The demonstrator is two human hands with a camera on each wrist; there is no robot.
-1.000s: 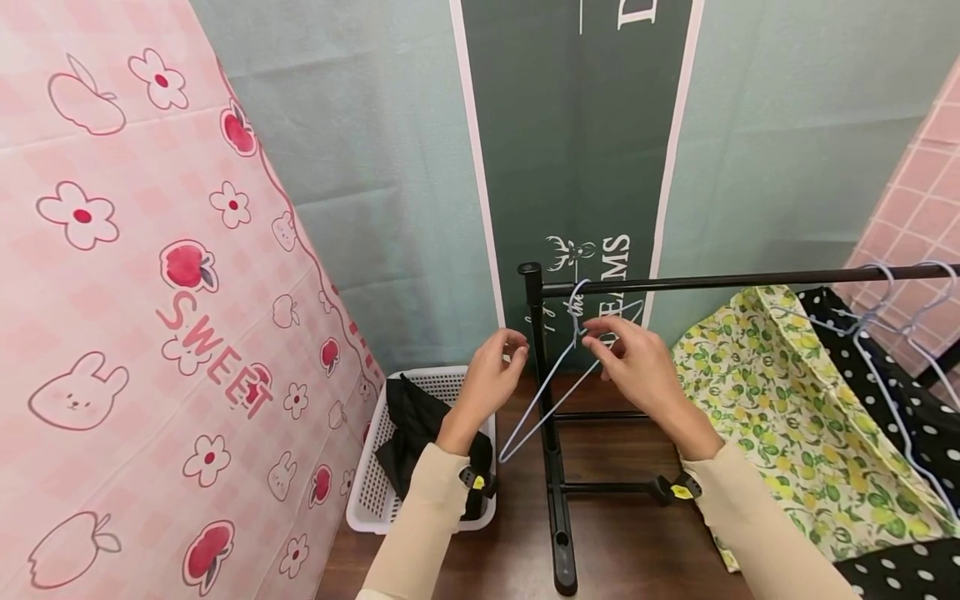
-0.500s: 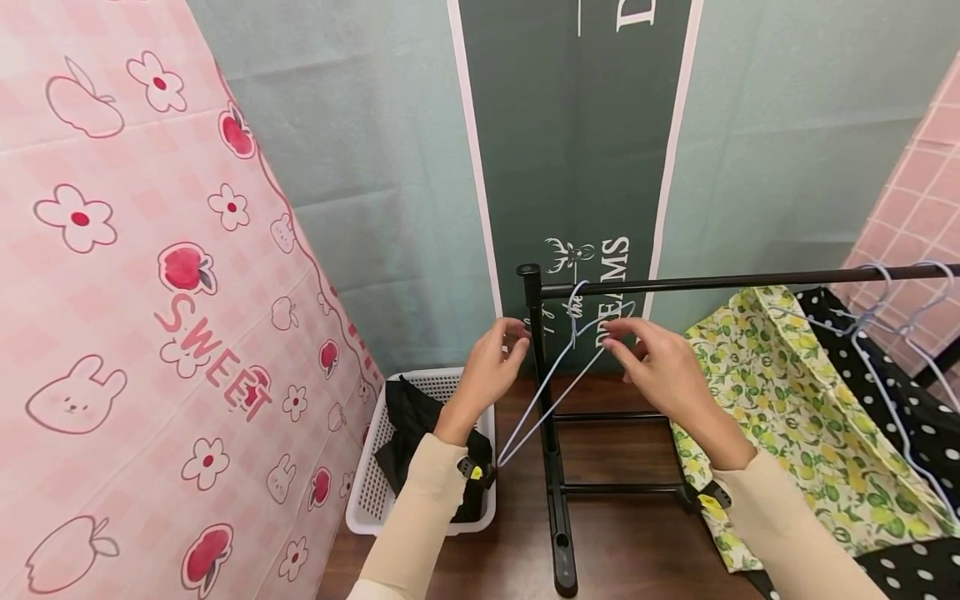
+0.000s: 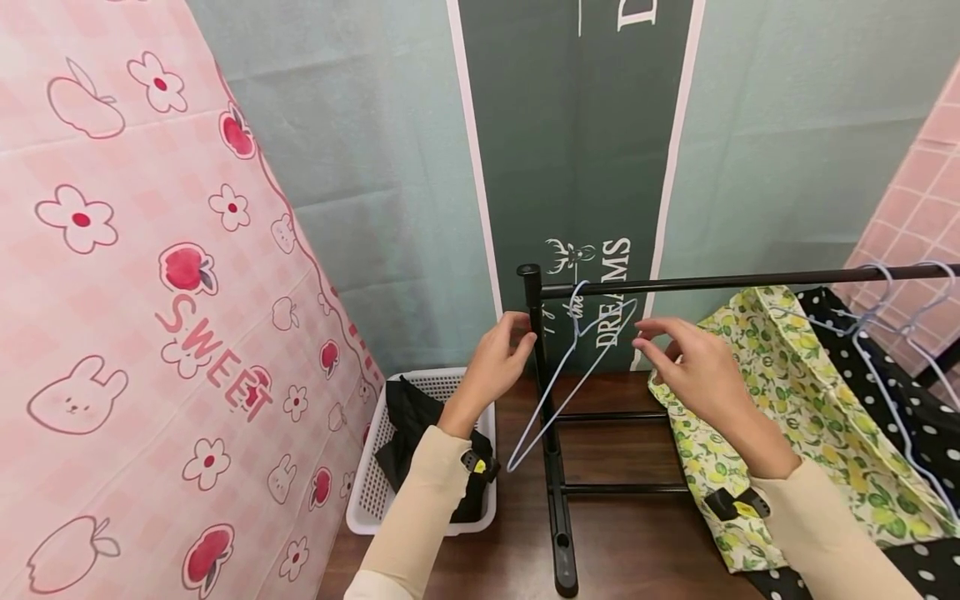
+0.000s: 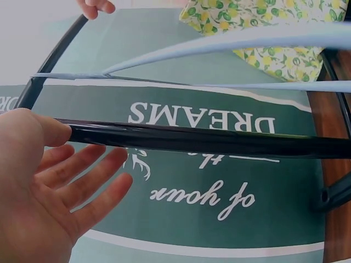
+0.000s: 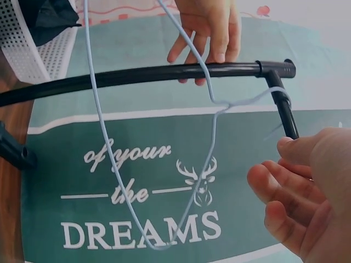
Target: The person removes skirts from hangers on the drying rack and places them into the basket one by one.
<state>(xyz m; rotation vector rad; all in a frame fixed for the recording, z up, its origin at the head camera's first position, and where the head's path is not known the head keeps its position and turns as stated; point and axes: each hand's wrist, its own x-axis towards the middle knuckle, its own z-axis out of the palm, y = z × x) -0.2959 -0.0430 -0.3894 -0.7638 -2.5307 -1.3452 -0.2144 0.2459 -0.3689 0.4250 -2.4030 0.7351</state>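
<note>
"Where did we put the hanger [image 4: 258,36]?"
"We had it hooked over the black rail [image 3: 712,282], near the end, beside the upright post [image 5: 131,76]. Bare, no clothing on it."
"And the left hand [image 3: 497,357]?"
"By the post, fingers loose and spread, no hold on the hanger. Thumb contact with the post, we couldn't tell."
"Right hand [image 3: 701,367]?"
"Near the far corner, thumb and fingertips parted, gripping nothing."
"Risks?"
"We judged a knock the main one. The hook merely rested on the rail, so a brush from either hand could have swung the wire or slid it along; an upward bump could have unhooked it. We also thought the lower arm might have caught on the post, being so close."
"Direction?"
"Hook up. In the head view, we logged the long axis slanting across the rail's line: one corner low, toward the basket [image 3: 367,492], the other high, toward the dark curtain panel [image 3: 573,133]. Where the hook's tip faced, we couldn't make out."
</note>
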